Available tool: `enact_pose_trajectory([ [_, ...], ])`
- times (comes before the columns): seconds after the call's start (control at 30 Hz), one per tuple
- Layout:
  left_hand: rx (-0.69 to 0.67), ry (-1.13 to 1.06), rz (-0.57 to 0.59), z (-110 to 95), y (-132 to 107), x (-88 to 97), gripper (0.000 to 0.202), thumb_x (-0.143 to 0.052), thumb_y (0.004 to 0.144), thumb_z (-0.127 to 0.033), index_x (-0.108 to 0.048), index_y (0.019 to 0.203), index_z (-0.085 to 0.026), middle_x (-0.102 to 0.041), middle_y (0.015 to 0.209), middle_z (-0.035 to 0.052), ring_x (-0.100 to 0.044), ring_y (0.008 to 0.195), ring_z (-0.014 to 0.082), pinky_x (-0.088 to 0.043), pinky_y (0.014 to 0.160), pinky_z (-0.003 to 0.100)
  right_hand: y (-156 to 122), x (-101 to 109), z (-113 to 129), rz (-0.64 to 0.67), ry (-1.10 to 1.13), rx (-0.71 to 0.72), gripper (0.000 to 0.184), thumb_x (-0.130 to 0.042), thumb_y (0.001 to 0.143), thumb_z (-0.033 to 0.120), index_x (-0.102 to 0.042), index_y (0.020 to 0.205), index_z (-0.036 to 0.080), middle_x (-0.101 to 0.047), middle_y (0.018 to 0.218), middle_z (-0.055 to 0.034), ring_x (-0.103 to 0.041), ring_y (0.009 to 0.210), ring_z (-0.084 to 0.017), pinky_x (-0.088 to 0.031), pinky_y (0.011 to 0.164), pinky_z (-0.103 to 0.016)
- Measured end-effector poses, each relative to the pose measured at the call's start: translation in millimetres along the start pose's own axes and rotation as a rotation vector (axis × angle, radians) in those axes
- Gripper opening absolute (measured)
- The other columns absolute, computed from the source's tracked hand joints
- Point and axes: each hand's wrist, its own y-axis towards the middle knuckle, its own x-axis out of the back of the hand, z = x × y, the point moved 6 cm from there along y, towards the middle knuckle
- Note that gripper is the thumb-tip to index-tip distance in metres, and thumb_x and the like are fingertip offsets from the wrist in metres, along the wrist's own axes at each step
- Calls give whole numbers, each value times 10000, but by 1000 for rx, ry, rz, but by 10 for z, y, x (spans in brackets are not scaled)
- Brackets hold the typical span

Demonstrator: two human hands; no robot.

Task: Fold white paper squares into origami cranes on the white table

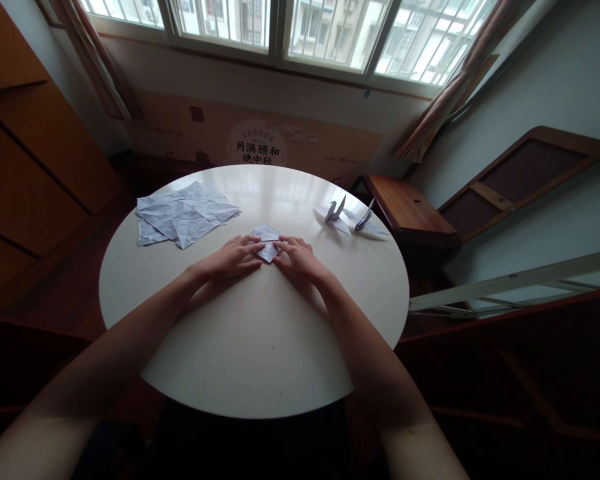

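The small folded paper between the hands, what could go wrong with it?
Both the left hand and the right hand have fingers on the small folded paper, so an uneven push might skew it or crease it in the wrong place. Also, if the right hand swung outward, it could bump the two paper cranes on that side of the table.

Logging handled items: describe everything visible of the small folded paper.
The small folded paper is pale bluish-white, pointed at its near end, with a crosswise line between its upper and lower parts. It lies flat on the white table, fingers of the left hand and right hand touching its sides. Finer folds can't be told.
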Motion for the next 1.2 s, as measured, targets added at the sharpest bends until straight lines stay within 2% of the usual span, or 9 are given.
enact_pose_trajectory([
  [0.4,32,3,35,-34,-5,22,574,-469,962,-516,-470,1447,-210,-422,1481,145,-402,1360,316,-234,1172,499,11,-17,-20,-14,4,7,508,-529,930,416,-533,1401,226,-441,1507,-97,-337,1393,-300,-275,1133,-486],
  [0.57,27,-1,19,-11,-5,9,564,-477,959,-519,-470,1447,-237,-433,1475,126,-406,1358,308,-235,1174,491,10,-12,-14,-8,3,5,504,-528,933,417,-530,1402,234,-440,1507,-96,-332,1396,-296,-278,1129,-481],
  [0.93,16,-9,17,-13,1,5,580,-479,956,-515,-488,1435,-188,-435,1463,156,-418,1349,317,-242,1168,490,11,-13,-14,-2,-2,2,508,-529,935,411,-526,1406,221,-438,1510,-96,-331,1395,-299,-272,1134,-477],
  [1.2,5,-10,10,9,3,-8,573,-485,954,-515,-479,1439,-210,-434,1466,141,-420,1347,310,-246,1170,482,20,-25,-21,-12,-1,6,507,-524,935,416,-529,1405,224,-441,1508,-95,-331,1396,-298,-269,1137,-480],
])
